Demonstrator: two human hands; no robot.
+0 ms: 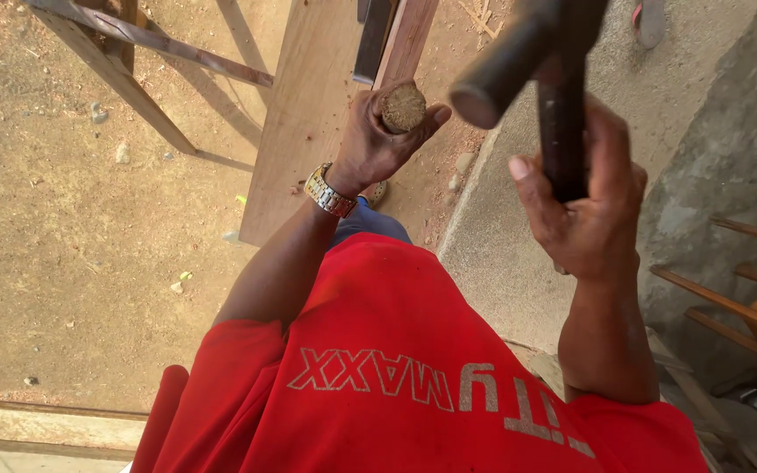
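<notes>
The fingers (435, 114) of the left hand (377, 140) are curled tight round a wooden handle (404, 107), clamped on it with the thumb over one side. Only the handle's round, rough butt end shows, facing straight up at the camera, so its long axis runs away from the viewer, down toward a dark metal blade (371, 39) that shows beyond the hand at 12 o'clock. A metal wristwatch (329, 193) sits on that wrist.

The right hand (589, 210) has its fingers wrapped shut about the dark shaft of a hammer (561, 114). The shaft's long axis runs roughly from 6 to 12 o'clock, and the hammer's head points toward 8 o'clock, its round face just beside the wooden butt but apart from it.

Under the left hand lies a pale wooden plank (304, 123), running lengthwise from 12 to 6 o'clock. Sandy ground (63, 245) spreads at 9 o'clock, a concrete slab (501, 254) lies at 3 o'clock, and a red shirt (396, 368) fills 6 o'clock.
</notes>
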